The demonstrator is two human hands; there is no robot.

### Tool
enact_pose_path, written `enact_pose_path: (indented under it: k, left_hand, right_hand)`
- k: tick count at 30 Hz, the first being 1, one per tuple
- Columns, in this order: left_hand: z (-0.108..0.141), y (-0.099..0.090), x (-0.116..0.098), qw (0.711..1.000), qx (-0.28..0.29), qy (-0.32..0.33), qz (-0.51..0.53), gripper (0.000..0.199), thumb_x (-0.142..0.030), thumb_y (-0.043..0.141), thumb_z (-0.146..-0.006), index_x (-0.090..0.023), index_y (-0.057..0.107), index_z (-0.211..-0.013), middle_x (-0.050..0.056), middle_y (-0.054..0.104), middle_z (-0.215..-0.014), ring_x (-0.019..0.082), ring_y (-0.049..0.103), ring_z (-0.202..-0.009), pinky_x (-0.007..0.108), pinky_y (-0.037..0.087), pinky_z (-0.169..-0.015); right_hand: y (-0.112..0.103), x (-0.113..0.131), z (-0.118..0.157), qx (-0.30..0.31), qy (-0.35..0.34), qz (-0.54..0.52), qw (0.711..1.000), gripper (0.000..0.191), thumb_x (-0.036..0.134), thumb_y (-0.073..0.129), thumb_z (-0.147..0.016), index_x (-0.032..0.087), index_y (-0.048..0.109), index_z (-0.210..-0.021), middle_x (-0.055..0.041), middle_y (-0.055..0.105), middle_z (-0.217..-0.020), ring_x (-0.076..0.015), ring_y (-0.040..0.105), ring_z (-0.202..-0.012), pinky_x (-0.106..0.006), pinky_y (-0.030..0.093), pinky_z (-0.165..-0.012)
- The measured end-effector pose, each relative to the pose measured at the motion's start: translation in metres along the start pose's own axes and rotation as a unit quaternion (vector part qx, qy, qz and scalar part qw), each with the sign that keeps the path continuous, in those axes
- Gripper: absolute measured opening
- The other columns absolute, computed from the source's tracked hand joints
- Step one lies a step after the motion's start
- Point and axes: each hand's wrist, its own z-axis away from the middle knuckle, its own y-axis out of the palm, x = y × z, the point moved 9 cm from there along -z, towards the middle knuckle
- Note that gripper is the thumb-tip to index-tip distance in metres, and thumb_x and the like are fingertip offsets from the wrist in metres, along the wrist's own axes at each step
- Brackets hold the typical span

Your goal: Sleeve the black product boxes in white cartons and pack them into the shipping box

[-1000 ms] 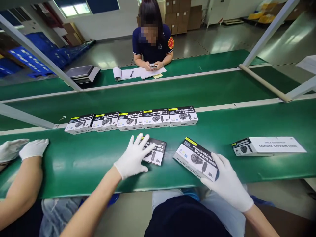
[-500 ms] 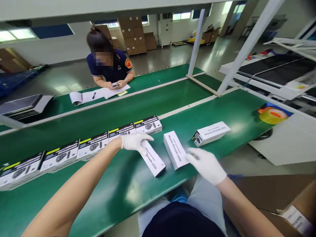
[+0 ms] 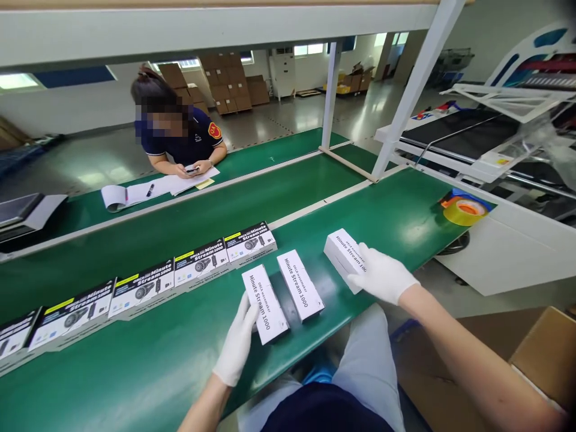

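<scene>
Three white boxes lettered "Minute Stream 1000" lie side by side on the green work surface. My gloved left hand is wrapped round the lower left side of the left box. Untouched, the middle box lies between my hands. My gloved right hand grips the right side of the right box, thumb on its near end and fingers over its far side. Beyond the left box, a row of several printed boxes runs off to the left, labels facing me.
A roll of yellow tape sits at the right end of the green surface. Across the belts a person holds a phone beside papers. White frame posts rise behind; an open carton stands low at the right.
My left hand has moved from the left box's far end to its near left side. My right hand has gone from the middle box to the right box, which is now turned parallel to the others.
</scene>
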Motion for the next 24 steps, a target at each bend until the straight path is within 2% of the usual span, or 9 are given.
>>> enact_pose_path:
  k: [4,6,8,11,13,17,20,22,24]
  left_hand:
    - [-0.011,0.026,-0.021,0.988,0.052,-0.07,0.126,0.073,-0.063,0.04,-0.103,-0.032,0.021,-0.167,0.004,0.044,-0.165,0.032,0.061,-0.135,0.044,0.062,-0.095]
    - [-0.017,0.031,-0.031,0.983,0.07,-0.078,0.151,0.073,-0.063,0.044,-0.102,-0.033,0.024,-0.166,0.003,0.047,-0.163,0.032,0.062,-0.133,0.043,0.062,-0.092]
    - [-0.02,0.033,-0.034,0.981,0.078,-0.083,0.16,0.071,-0.063,0.046,-0.101,-0.034,0.029,-0.164,0.003,0.05,-0.161,0.031,0.063,-0.132,0.042,0.062,-0.09]
    - [-0.02,0.033,-0.027,0.982,0.083,-0.098,0.138,0.069,-0.066,0.046,-0.1,-0.031,0.041,-0.159,0.006,0.058,-0.154,0.033,0.066,-0.127,0.044,0.061,-0.088]
    - [-0.021,0.034,-0.023,0.984,0.083,-0.102,0.124,0.069,-0.068,0.047,-0.099,-0.027,0.05,-0.154,0.009,0.062,-0.15,0.034,0.067,-0.125,0.047,0.059,-0.094]
    - [-0.027,0.031,-0.041,0.99,0.067,-0.044,0.115,0.062,-0.061,0.054,-0.099,-0.02,0.059,-0.145,0.012,0.063,-0.148,0.032,0.064,-0.13,0.047,0.047,-0.115]
    - [-0.025,0.029,-0.061,0.995,0.061,0.021,0.076,0.052,-0.051,0.058,-0.099,-0.022,0.058,-0.142,0.011,0.061,-0.15,0.029,0.061,-0.133,0.044,0.046,-0.116]
    - [-0.022,0.026,-0.065,0.997,0.024,0.061,0.028,0.049,-0.041,0.063,-0.096,-0.023,0.057,-0.141,0.01,0.062,-0.148,0.029,0.06,-0.134,0.044,0.045,-0.115]
    - [-0.017,0.029,-0.057,0.996,-0.018,0.086,-0.006,0.049,-0.032,0.065,-0.092,-0.022,0.056,-0.139,0.01,0.063,-0.145,0.029,0.058,-0.136,0.045,0.043,-0.117]
  right_hand:
    - [0.009,0.053,0.012,0.022,-0.037,-0.088,0.995,0.052,0.062,0.059,-0.093,0.018,0.055,-0.121,-0.0129,0.068,-0.106,-0.0314,0.068,-0.09,-0.036,0.048,-0.073]
    - [0.015,0.066,0.008,0.066,-0.072,-0.187,0.977,0.04,0.057,0.054,-0.098,0.02,0.059,-0.113,-0.0114,0.07,-0.108,-0.0295,0.068,-0.094,-0.036,0.05,-0.079]
    - [0.025,0.067,-0.002,0.123,-0.08,-0.287,0.947,0.039,0.055,0.046,-0.102,0.021,0.064,-0.109,-0.0099,0.073,-0.107,-0.0269,0.069,-0.094,-0.035,0.052,-0.08]
    - [0.046,0.06,-0.018,0.196,-0.057,-0.36,0.91,0.06,0.063,0.026,-0.106,0.021,0.069,-0.107,-0.0086,0.076,-0.1,-0.0251,0.072,-0.083,-0.034,0.056,-0.071]
    - [0.057,0.057,-0.028,0.213,-0.047,-0.368,0.904,0.073,0.069,0.018,-0.105,0.02,0.072,-0.096,-0.0094,0.077,-0.093,-0.0261,0.073,-0.078,-0.035,0.057,-0.067]
    - [0.053,0.057,-0.037,0.155,-0.044,-0.339,0.927,0.071,0.073,0.035,-0.1,0.018,0.068,-0.069,-0.0143,0.074,-0.08,-0.0345,0.071,-0.083,-0.042,0.056,-0.079]
    - [0.034,0.058,-0.024,0.096,-0.084,-0.337,0.933,0.061,0.067,0.039,-0.102,0.018,0.076,-0.1,-0.0127,0.077,-0.106,-0.0359,0.07,-0.103,-0.045,0.054,-0.095]
    - [0.023,0.059,-0.007,0.054,-0.138,-0.369,0.917,0.054,0.061,0.044,-0.102,0.023,0.067,-0.133,-0.0075,0.069,-0.134,-0.0328,0.064,-0.123,-0.043,0.049,-0.107]
    - [0.023,0.061,0.01,0.014,-0.187,-0.417,0.889,0.057,0.053,0.053,-0.1,0.025,0.053,-0.15,-0.0049,0.06,-0.148,-0.0304,0.056,-0.135,-0.043,0.043,-0.116]
